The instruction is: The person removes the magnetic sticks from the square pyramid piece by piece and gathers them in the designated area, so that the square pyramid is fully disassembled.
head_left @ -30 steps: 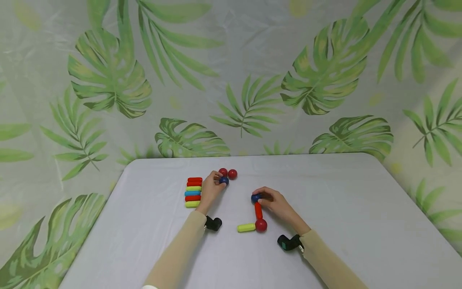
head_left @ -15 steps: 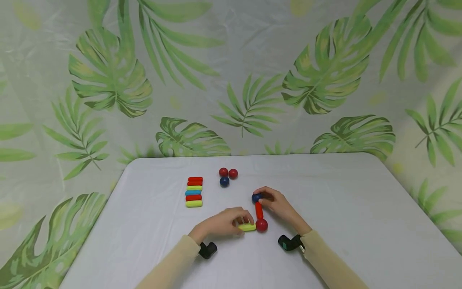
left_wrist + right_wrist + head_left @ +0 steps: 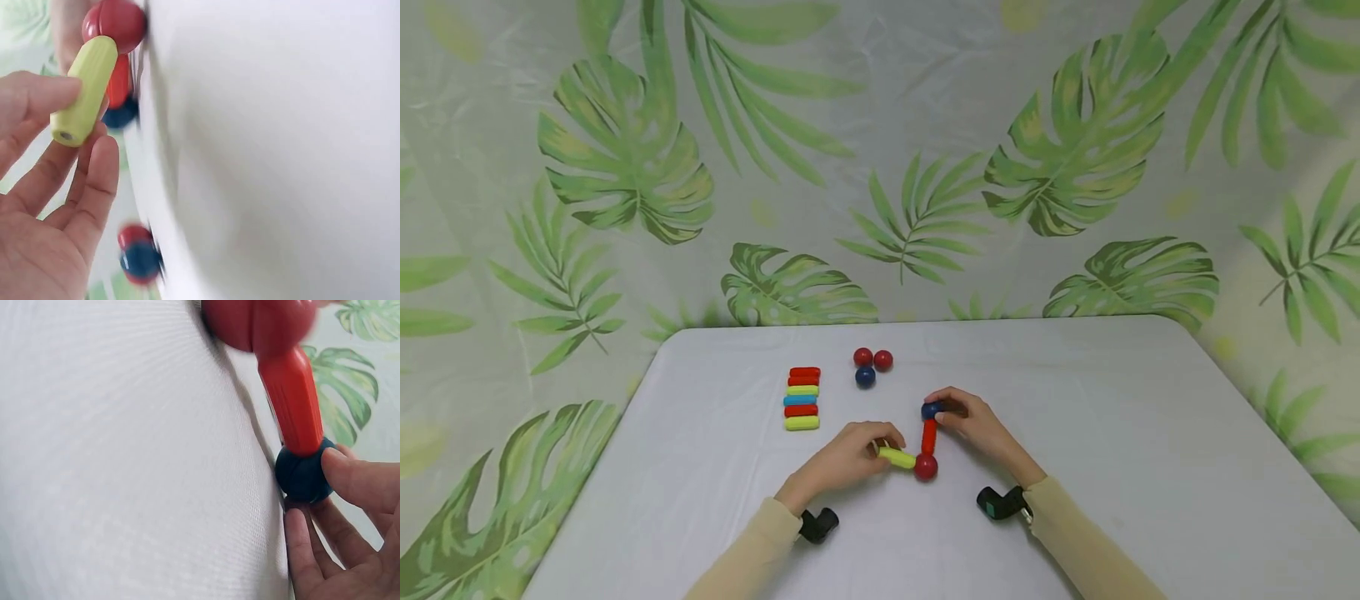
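Between thumb and fingers, my left hand (image 3: 853,456) pinches a yellow-green rod (image 3: 86,90). The rod's far end touches a red ball (image 3: 926,467). From that ball a red rod (image 3: 292,403) runs away from me to a dark blue ball (image 3: 306,475). My right hand (image 3: 973,421) holds this blue ball by its sides, thumb on one side and fingers on the other. In the head view the joined pieces form a bent chain, with the red ball at the corner.
At the left, several red, yellow-green and blue rods (image 3: 801,400) lie in a stacked row. Two red balls (image 3: 883,360) and a blue ball (image 3: 865,377) sit together farther back. A white cloth (image 3: 1075,400) covers the table, with a leaf-print backdrop behind.
My left hand has left the loose blue ball and come to the yellow-green rod, now gripping it. The rod has turned and the red ball has shifted left. My right hand stays put.
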Motion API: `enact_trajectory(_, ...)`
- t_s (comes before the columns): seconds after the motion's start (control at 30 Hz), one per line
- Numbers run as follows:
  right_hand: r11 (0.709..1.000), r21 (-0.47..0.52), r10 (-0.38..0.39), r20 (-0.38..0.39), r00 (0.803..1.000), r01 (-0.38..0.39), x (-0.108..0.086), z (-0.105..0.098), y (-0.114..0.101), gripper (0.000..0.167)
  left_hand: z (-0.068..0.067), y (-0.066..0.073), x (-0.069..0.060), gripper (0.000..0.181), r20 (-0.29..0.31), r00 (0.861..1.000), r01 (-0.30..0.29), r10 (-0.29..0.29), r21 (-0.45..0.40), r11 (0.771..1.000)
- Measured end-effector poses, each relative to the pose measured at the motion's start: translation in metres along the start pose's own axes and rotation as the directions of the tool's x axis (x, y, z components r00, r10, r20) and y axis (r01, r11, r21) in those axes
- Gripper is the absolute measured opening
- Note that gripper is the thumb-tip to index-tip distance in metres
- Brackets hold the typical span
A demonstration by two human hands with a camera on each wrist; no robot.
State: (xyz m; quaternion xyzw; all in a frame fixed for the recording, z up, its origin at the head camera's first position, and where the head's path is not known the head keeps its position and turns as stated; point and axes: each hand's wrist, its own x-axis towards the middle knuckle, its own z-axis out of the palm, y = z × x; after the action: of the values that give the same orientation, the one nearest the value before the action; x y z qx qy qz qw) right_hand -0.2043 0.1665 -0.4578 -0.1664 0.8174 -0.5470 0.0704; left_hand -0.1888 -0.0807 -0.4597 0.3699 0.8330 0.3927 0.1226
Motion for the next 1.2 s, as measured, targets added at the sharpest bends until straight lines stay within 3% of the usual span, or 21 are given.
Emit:
enact_trajectory(0.1, 1.0, -0.022, 0.01, -0.01, 1.0, -0.011, 0.004, 0.003, 0.013, 0.025, -0.007, -0.008, -0.014, 0.022, -0.036, 0.999, 0.006, -0.007, -0.016, 1.0)
enact_trajectory(0.2, 0.999, -0.044, 0.024, -0.011, 1.0, -0.025, 0.007, 0.005, 0.022, 0.026, -0.009, -0.01, -0.02, 0.026, 0.007, 1.0, 0.008, -0.008, 0.016, 1.0)
enact_trajectory(0.3, 0.999, -0.033, 0.019, -0.007, 1.0, -0.02, 0.007, 0.004, 0.022, 0.025, -0.008, -0.004, -0.015, 0.032, 0.066, 0.998, -0.02, 0.014, 0.089, 0.996)
enact_trajectory(0.53, 1.0, -0.028, 0.007, 0.046, 0.999, -0.006, -0.004, 0.002, -0.015, 0.026, -0.007, 0.016, 0.003, 0.03, 0.168, 0.985, -0.089, 0.043, 0.281, 0.956)
enact_trajectory(0.67, 0.999, -0.035, -0.001, 0.027, 1.0, 0.002, 0.002, 0.002, 0.006, 0.026, -0.008, 0.016, 0.007, 0.027, 0.193, 0.981, -0.092, 0.032, 0.315, 0.944)
enact_trajectory(0.77, 1.0, -0.027, -0.006, 0.012, 1.0, 0.007, 0.008, 0.002, 0.022, 0.026, -0.009, 0.012, 0.006, 0.024, 0.196, 0.98, -0.087, 0.034, 0.272, 0.958)
enact_trajectory(0.87, 1.0, -0.029, -0.004, 0.012, 1.0, 0.004, 0.009, 0.003, 0.026, 0.026, -0.013, 0.005, -0.001, 0.023, 0.134, 0.99, -0.072, 0.05, 0.159, 0.985)
enact_trajectory(0.97, 0.999, -0.036, 0.002, 0.008, 1.0, -0.002, 0.008, 0.004, 0.025, 0.026, -0.02, -0.003, -0.012, 0.021, -0.001, 0.999, -0.05, 0.051, 0.05, 0.997)
enact_trajectory(1.03, 0.999, -0.041, 0.012, 0.003, 1.0, -0.012, 0.006, 0.004, 0.021, 0.026, -0.027, -0.008, -0.023, 0.018, -0.108, 0.994, -0.01, 0.014, 0.036, 0.999)
enact_trajectory(1.1, 0.999, -0.043, 0.008, 0.008, 1.0, -0.008, 0.003, 0.003, 0.012, 0.026, -0.034, -0.014, -0.036, 0.016, -0.224, 0.974, 0.059, -0.046, 0.051, 0.997)
enact_trajectory(1.2, 0.999, -0.035, 0.004, 0.021, 1.0, -0.003, 0.0, 0.001, -0.001, 0.026, -0.043, -0.023, -0.055, 0.017, -0.383, 0.91, 0.203, -0.157, 0.081, 0.976)
